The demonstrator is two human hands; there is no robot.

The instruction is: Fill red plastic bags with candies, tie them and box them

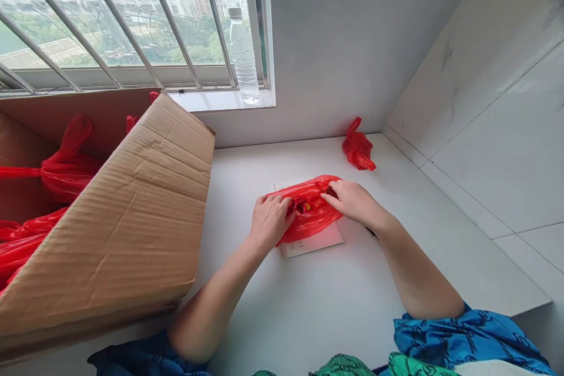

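Note:
A red plastic bag (315, 220) lies spread between my hands, its mouth parted so that small shiny wrapped pieces (304, 205) show inside; what exactly they are I cannot make out. My left hand (269, 220) grips the bag's left edge, thumb toward the opening. On the other side my right hand (350, 202) pinches the right edge of the opening. Beneath the bag rests a pale printed card or booklet (315, 242), mostly covered. A dark thin object (372, 232) peeks out under my right wrist, too hidden to name.
A big cardboard box (132, 205) at the left holds several red bags (73, 170). Against the wall sits a small knotted red bag (358, 145). A clear water bottle (244, 59) stands on the sill of the barred window. Tiled wall (497, 129) bounds the white tabletop (282, 317) at right.

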